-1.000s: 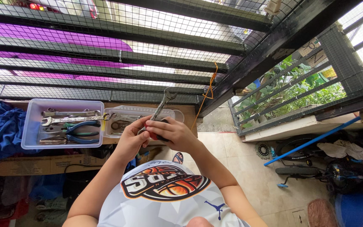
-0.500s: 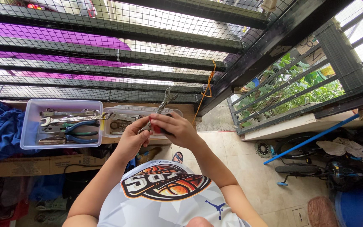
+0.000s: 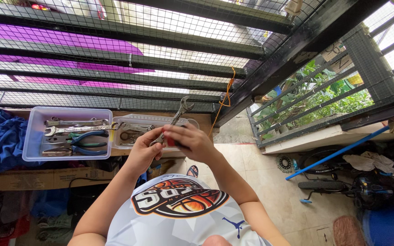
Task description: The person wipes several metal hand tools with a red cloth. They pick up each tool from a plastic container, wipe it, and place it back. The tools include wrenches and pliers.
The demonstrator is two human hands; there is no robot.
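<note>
Wrench [image 3: 180, 112] at frame centre, jaw end pointing up; left hand [image 3: 143, 152] and right hand [image 3: 191, 142] both closed around its handle. Clear tray [image 3: 32, 132] at left holds spanners, blue pliers [image 3: 80, 143]. Sorting looks midway.

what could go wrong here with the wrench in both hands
The adjustable wrench is gripped only at its lower end by the left hand and right hand, with its head sticking up free; it could perhaps slip and fall on the tiled floor or the person's lap.

Its head points toward the wire mesh and hangs above the clear tray; a swing might catch one or knock the other.
</note>
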